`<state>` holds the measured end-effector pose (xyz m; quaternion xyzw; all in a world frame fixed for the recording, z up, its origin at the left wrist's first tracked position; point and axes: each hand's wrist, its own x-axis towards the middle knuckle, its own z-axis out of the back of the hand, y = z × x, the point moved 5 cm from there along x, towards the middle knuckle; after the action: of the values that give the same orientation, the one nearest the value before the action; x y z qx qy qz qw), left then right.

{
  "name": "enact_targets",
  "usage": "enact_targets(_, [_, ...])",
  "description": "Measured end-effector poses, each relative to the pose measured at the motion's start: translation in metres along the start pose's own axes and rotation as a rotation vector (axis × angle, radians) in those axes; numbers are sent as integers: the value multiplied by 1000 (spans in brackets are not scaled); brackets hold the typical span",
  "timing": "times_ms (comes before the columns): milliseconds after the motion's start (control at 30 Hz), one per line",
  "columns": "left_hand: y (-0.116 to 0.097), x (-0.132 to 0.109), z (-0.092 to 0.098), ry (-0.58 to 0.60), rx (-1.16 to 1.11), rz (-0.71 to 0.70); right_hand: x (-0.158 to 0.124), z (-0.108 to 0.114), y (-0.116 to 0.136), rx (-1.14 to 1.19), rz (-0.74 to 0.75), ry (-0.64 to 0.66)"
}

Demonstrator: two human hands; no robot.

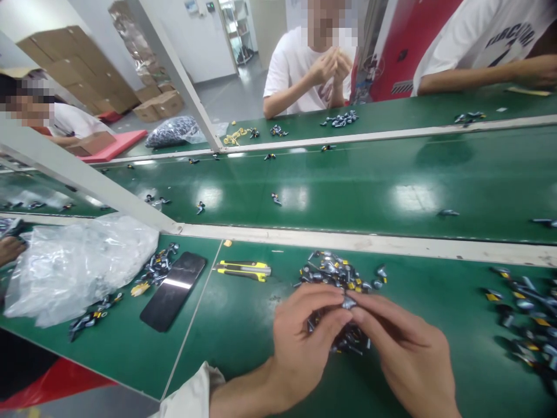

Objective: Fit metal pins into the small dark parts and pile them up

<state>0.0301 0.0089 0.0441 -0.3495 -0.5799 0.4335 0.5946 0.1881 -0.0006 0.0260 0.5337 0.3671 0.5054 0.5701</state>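
My left hand (300, 337) and my right hand (409, 348) meet over the green bench, fingertips pinched on one small grey metal part (348, 302). Its exact kind is hidden by my fingers. Directly beneath and behind them lies a pile of small dark metal parts (328, 266) with yellow bits, partly covered by my hands. To the left of my left hand rests a yellow and black utility knife (244, 269).
A black phone (174, 290), a clear plastic bag (82, 261) and loose parts lie left. More parts (528, 313) are heaped right. Beyond a white rail (304, 238) runs a green belt (348, 186) carrying scattered parts. Co-workers (289, 75) sit across and at left.
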Motion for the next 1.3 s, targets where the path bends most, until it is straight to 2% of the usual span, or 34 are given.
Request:
enact_targets(100, [1,-1,-1,4,-38,37,-4,3,5,-45,133,-73])
enact_targets(200, [1,0,0,13,-70,35,-3,3,3,18,123,-50])
enact_targets(333, [0,1,-2,74,-143,13,4,-7,-9,341,-163,117])
enact_targets(433, [5,2,-5,135,-288,97,1,-17,-15,620,-364,239])
enact_targets(500, [8,4,-6,182,-352,163,-3,-19,-16,700,-467,283])
enact_targets(567, [10,7,-8,263,-396,242,-9,-21,-16,725,-528,357])
enact_targets(667, [7,9,-13,506,-398,320,-13,-20,-12,735,-514,476])
enact_targets(733, [4,10,-15,628,-357,294,-14,-20,-11,736,-481,505])
enact_targets(767, [3,11,-14,644,-347,263,-13,-21,-11,737,-465,500])
enact_targets(967, [0,13,-11,659,-369,140,-12,-26,-9,719,-439,498])
enact_targets(1100, [-18,12,-8,639,-199,-12,-14,-19,-1,674,-496,543])
enact_targets(1200, [-30,12,-7,544,-119,-110,-10,-15,3,685,-543,589])
enact_targets(1300, [-25,10,-7,396,-127,-48,-4,-17,0,724,-546,650])
